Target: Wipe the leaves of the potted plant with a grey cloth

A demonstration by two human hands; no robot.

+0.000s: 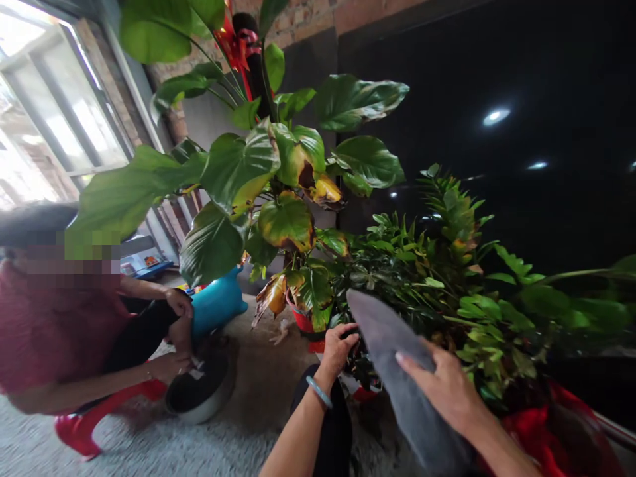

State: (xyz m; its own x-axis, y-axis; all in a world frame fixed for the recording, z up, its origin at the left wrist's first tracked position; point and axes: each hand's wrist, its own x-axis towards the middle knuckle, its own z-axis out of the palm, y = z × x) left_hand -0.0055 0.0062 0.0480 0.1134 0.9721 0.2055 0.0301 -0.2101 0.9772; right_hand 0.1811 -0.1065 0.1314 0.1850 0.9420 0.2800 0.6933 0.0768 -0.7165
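Note:
A grey cloth hangs from my right hand, its tip pointing up towards the dark green foliage. My right thumb lies over the cloth and the fingers are closed around it. My left hand, with a pale bangle at the wrist, is at the edge of a low leafy plant. Its fingers are bent together in a pinch; what they hold, if anything, is hidden among the leaves. Just beyond stands a large-leaved plant with yellow and brown patches, in a red pot.
At the left, a person on a red stool reaches over a round basin of dark water. Behind the basin is a blue object. A glossy dark panel backs the plants. Red wrapping lies at lower right.

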